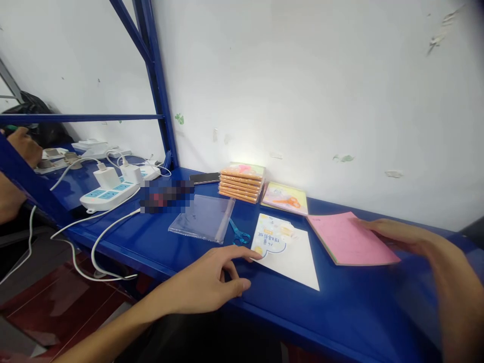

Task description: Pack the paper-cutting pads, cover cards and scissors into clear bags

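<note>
My left hand (215,280) is open over the front of the blue table, its index fingertip resting on the lower left edge of a white card (289,259) printed with blue lettering and a cloud shape. My right hand (419,239) grips the right side of a pad of pink paper (351,239); the fingers beneath it are hidden. The pad lies just right of the card. Blue-handled scissors (240,236) lie between the card and a clear plastic sleeve (202,218) to the left.
Behind are a stack of orange-edged wrapped packs (242,184) and another pad (285,198) with orange scissors pictured on top. A dark phone (204,178), a blurred-out item (166,195) and a power strip (109,194) with white cables stand left. Another person's hand (24,146) shows beyond the blue frame (159,96).
</note>
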`<action>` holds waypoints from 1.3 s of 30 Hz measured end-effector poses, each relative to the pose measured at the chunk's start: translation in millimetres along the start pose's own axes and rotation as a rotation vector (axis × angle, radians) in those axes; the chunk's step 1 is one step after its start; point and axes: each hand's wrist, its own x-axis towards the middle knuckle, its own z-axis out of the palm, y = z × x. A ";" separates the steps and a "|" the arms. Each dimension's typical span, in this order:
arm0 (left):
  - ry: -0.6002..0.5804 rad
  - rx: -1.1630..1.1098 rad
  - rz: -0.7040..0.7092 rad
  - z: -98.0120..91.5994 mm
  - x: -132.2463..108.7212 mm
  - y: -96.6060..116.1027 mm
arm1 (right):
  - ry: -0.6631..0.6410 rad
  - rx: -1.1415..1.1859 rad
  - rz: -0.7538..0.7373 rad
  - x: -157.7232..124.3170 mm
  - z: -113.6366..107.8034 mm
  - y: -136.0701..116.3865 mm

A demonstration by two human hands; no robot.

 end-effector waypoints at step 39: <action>0.452 0.996 0.186 -4.4 21.5 -43.0 | -0.849 -0.346 -0.577 -51.5 121.0 -32.8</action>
